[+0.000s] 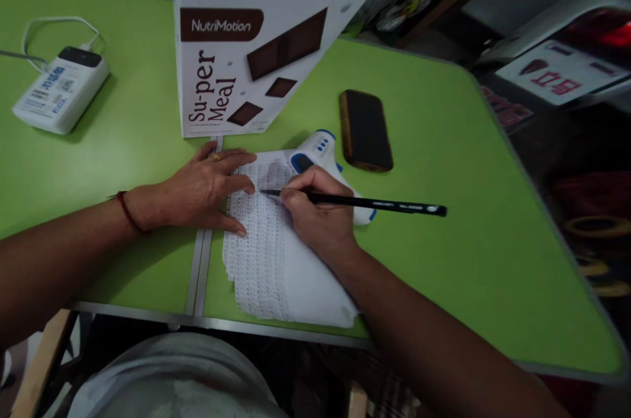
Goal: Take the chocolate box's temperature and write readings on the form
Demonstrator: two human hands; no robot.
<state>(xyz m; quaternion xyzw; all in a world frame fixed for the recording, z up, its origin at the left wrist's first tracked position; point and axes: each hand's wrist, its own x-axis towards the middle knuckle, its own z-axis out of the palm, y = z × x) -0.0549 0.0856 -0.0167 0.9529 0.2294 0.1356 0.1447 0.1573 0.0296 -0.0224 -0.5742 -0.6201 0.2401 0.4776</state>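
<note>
Closely pinching pen (384, 204) with right hand (323, 215).
Resting spread left hand (202, 189) on left edge of paper (263, 273), probably to steady it.

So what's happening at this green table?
Someone's right hand holds a black pen, its tip at paper partly filled with rows of small writing. The left hand is spread over the paper's left edge. A white-and-blue device lies partly behind the right hand, a dark phone farther right, and a NutriMotion box stands beyond the paper.
</note>
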